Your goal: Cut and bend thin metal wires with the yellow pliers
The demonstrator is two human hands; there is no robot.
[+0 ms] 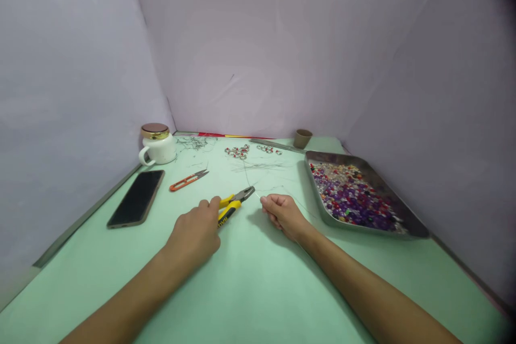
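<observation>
Pale walls [298,37] stand around a green table [253,290]. At the left, a dark phone [136,198] lies flat, and a white mug [164,149] with a lid stands behind it. Next come small orange snips [188,180], lying flat with their points to the right.

The left hand [199,231] is closed around the yellow and black handles of the pliers [230,207]. The pliers point away from the person and to the right. Their nose reaches toward the right fingertips but does not touch them.

A thin wire [257,195] is in that little gap. It slants from the nose down to the right. One end is at the pliers and the other is between the thumb and finger of the right hand [284,215], which pinch it. I cannot tell how tightly the pliers bite. Both hands are near the wire, but the right fingers are nearer, since the pliers reach out for the left hand.

Farther right, a metal tray [407,215] holds many beads [355,196].
</observation>
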